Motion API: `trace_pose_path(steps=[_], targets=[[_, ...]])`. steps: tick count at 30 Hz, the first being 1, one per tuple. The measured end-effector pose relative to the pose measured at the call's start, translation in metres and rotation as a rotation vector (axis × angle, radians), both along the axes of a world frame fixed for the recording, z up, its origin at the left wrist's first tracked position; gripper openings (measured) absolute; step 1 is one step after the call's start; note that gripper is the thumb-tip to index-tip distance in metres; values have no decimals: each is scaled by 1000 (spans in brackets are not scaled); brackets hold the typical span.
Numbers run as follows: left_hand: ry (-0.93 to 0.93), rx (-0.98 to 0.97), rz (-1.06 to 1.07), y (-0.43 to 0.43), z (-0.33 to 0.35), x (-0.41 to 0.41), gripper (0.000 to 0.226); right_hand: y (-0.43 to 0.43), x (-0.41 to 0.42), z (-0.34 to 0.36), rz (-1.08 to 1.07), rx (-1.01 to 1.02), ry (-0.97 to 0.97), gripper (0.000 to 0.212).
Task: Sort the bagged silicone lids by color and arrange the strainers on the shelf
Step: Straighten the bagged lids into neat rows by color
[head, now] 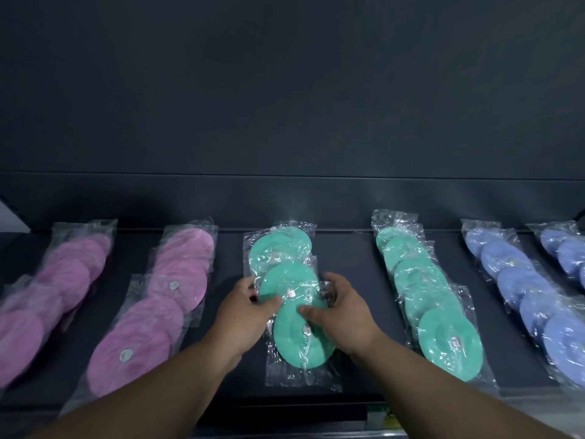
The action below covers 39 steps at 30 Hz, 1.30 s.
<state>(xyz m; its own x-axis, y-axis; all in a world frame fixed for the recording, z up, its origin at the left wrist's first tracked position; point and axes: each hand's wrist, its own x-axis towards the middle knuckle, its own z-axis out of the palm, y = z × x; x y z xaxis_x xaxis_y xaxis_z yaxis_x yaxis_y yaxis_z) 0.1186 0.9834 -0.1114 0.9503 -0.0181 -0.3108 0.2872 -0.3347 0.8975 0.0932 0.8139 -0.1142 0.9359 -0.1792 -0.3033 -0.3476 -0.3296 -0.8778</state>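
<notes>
left hand (243, 308) + right hand (337, 307) pinch side edges of green lid bag (286, 278) | shelf (348, 258) gap each side

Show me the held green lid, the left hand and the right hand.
held green lid (285, 282): head view, disc centre.
left hand (245, 312): head view, back of hand.
right hand (343, 312): head view, back of hand.

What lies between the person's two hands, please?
A bagged green lid lies there, held at its sides by the left hand and the right hand; the head view shows it.
</notes>
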Motion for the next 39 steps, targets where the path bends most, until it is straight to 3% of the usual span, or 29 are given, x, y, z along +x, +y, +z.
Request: trace_pose_path(steps=[4, 9, 17, 20, 23, 26, 31, 34, 39], targets=[[-8, 10, 29, 5, -4, -12, 41, 4, -7, -2, 28, -37, -13, 80], [-46, 27, 53, 8, 0, -3, 46, 12, 0, 3, 63, -81, -71, 77], [-85, 88, 17, 11, 0, 27, 25, 16, 27, 3, 83, -149, -88, 79], [-65, 87, -22, 9, 2, 35, 38, 17, 34, 1, 82, -95, -73, 85], [33, -45, -30, 6, 5, 36, 44, 17, 37, -1, 77, -20, -62, 87], [14, -125, -30, 3, 3, 34, 50, 17, 30, -8, 42, 33, -81, 84], [-44, -19, -81, -8, -2, 37, 49, 15, 16, -16, -65, 55, -114, 79], [-19, 32, -107, -14, -3, 43, 61, 10, 19, -12, -31, -25, -121, 75], [95, -61, -136, -19, -4, 42, 35, 3, 30, -2, 31, -60, -84, 74]])
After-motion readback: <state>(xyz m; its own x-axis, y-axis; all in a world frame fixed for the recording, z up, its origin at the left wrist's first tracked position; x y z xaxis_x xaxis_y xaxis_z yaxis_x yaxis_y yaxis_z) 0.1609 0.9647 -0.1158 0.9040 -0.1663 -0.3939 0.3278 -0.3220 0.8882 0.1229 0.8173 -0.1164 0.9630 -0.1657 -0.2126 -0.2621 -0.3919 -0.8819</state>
